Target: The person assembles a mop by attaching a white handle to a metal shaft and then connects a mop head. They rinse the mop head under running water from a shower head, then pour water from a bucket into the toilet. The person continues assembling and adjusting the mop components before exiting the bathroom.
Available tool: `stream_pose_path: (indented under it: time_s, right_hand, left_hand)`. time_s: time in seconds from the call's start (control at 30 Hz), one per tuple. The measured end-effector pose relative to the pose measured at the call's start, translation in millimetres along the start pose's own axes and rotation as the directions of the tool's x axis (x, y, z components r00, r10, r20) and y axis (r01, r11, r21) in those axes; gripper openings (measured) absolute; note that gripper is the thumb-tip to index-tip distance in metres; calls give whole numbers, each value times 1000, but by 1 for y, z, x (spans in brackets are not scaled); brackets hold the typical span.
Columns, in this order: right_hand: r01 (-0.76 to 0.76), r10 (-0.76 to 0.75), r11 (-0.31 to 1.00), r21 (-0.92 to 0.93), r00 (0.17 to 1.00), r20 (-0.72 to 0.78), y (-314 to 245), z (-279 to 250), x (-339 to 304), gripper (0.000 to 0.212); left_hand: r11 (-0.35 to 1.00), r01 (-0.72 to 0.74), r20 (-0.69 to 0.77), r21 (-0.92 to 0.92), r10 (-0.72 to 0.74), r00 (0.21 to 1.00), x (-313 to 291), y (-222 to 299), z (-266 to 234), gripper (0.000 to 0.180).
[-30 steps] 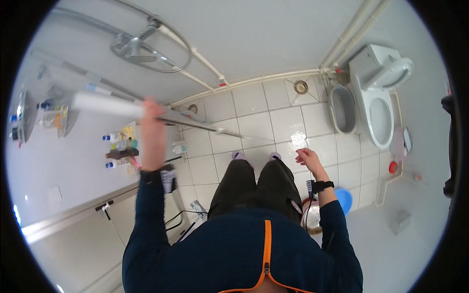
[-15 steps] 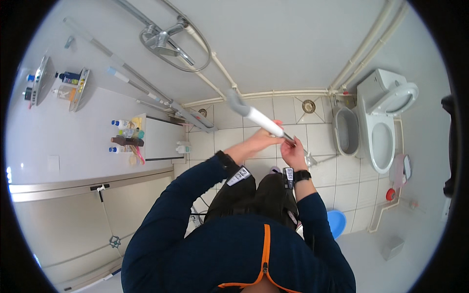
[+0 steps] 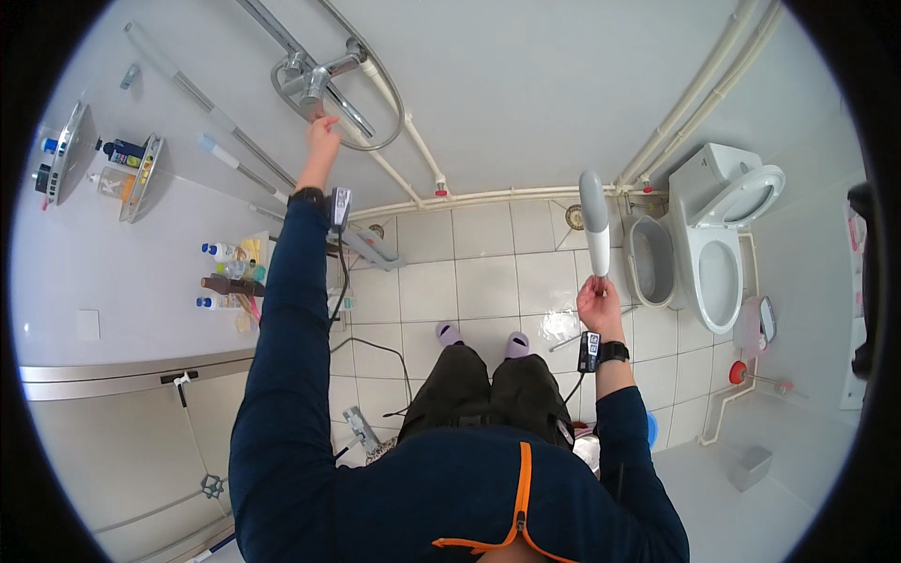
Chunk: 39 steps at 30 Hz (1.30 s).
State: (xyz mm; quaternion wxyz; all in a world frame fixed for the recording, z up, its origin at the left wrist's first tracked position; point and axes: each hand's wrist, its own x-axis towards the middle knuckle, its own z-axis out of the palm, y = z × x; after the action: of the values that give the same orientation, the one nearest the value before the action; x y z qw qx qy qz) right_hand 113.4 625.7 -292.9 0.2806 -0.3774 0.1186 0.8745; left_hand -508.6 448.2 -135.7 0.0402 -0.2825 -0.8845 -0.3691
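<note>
My left arm stretches far forward to the wall, where my left hand (image 3: 322, 141) reaches the chrome shower tap (image 3: 317, 83). Its fingers look curled at the tap's lower end, though the hand partly hides the contact. In my right hand (image 3: 600, 308), the fingers are closed round the pole of a long-handled tool, just below its white and grey grip (image 3: 595, 225). That grip points up and away from me. What the pole ends in is hard to make out; the hand hides part of it.
A grey bucket (image 3: 650, 263) stands beside the toilet (image 3: 718, 272), right. Bottles (image 3: 225, 251) crowd a shelf at left. Poles (image 3: 235, 141) lean along the left wall. A dark cable (image 3: 404, 361) lies on the tiles by my slippers (image 3: 449, 333). Behind my right arm is a blue basin (image 3: 651, 430).
My left hand has let go of the tool and moved far forward to the shower tap. My right hand has shifted right with the tool, whose grip now stands more upright.
</note>
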Motion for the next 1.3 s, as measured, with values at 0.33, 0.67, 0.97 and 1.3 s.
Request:
stream_pose_path:
  time_s: [0.33,0.67,0.97,1.3]
  right_hand:
    - [33,-30,996,83,999,-40,-6,-17,-1,23]
    - [310,-273,943,120,929,-251,28,13,-3,25]
    - [-16,-47,980,-199,950,-309,47,-24,25,39]
    - [-128,82,924,-360,987,-141,185,86,46,22]
  left_hand:
    - [883,281,808,-375,163,567,-204,138,40,49]
    - [241,652,684,-719,411,602,-327,335,38,61]
    - [305,491,578,-816,457,677,-312,286,70,26]
    - [315,257,361,-914,334,871,-287,241,-65,25]
